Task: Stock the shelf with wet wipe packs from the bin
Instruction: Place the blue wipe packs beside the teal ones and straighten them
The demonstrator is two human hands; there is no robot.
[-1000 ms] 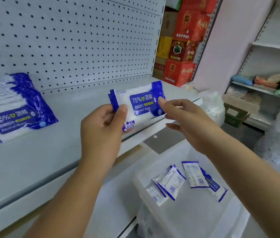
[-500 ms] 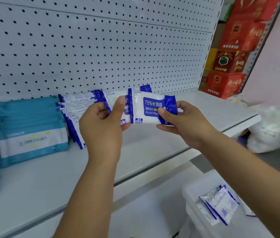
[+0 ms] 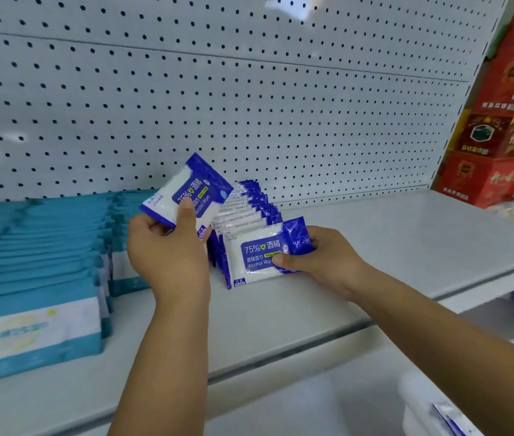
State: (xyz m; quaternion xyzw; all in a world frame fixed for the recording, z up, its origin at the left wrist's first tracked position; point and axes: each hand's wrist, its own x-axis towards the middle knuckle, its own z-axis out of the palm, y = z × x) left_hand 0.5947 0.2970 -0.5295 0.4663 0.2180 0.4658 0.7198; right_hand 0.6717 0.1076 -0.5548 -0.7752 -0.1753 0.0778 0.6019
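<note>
My left hand (image 3: 167, 256) grips a blue-and-white alcohol wipe pack (image 3: 191, 190), tilted and raised above the white shelf (image 3: 391, 247). My right hand (image 3: 318, 259) pinches a second pack (image 3: 258, 253) by its right end, standing it at the front of a leaning row of the same packs (image 3: 249, 202) on the shelf. The white bin (image 3: 422, 407) shows at the bottom right with a pack (image 3: 450, 420) inside.
Teal-and-white wipe packs (image 3: 35, 278) stand in rows on the shelf's left half. A white pegboard (image 3: 249, 105) backs the shelf. Red cartons (image 3: 498, 146) are stacked past the shelf's right end.
The two packs, held together before, have separated. My left hand lifted one up and left; my right hand lowered the other onto the front of the row. The view swung left.
</note>
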